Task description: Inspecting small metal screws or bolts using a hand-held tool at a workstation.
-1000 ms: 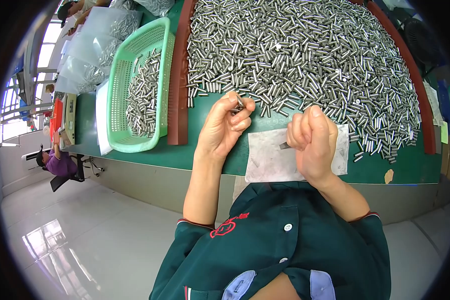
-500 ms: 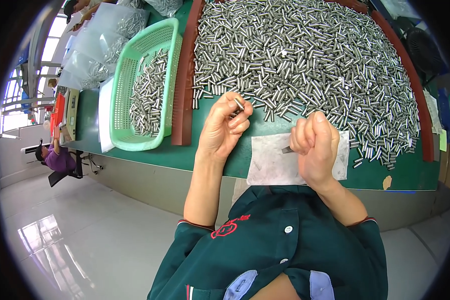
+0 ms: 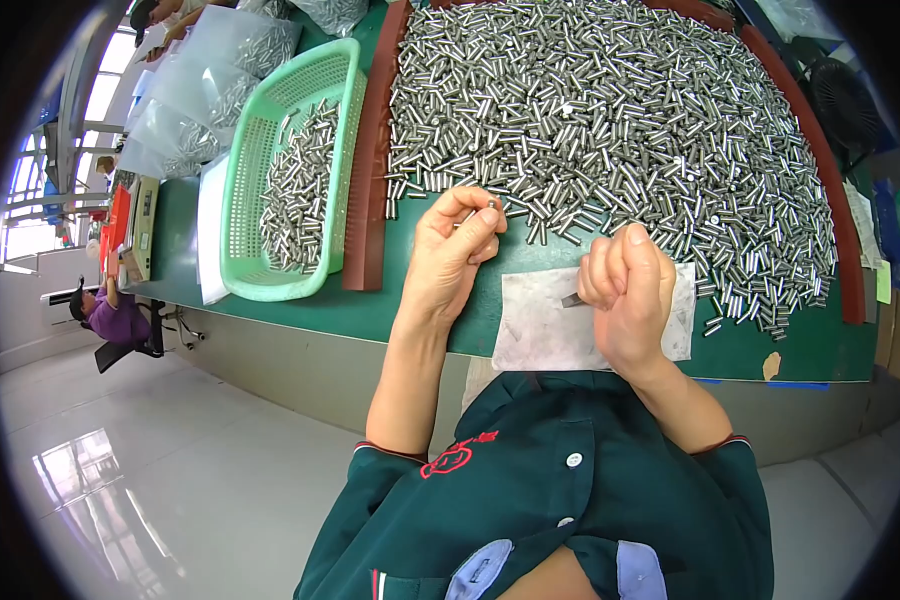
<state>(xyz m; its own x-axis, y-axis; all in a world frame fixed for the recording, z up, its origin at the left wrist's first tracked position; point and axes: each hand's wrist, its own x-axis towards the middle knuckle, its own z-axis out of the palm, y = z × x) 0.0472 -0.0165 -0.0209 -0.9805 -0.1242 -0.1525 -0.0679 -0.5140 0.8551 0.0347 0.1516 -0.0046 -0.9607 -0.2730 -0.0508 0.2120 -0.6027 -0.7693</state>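
Observation:
My left hand is closed at the near edge of a wide heap of short shiny metal pins. Thumb and fingers pinch one small metal pin, whose end shows above the thumb. To the right, my right hand is curled into a fist over a smudged white cloth or paper sheet. From the fist sticks the flat grey tip of a thin tool; the rest of it is hidden by the fingers. Pins lie on the green tabletop just beyond both hands.
Red-brown rails border the heap. A green plastic basket, partly filled with pins, stands left of the rail. Beyond it are clear plastic bags of pins and a scale. A black fan stands far right. Other people sit far left.
My left thumb has come up over the pin and the fingers have turned it, so less of the pin shows. My right hand stays nearly still.

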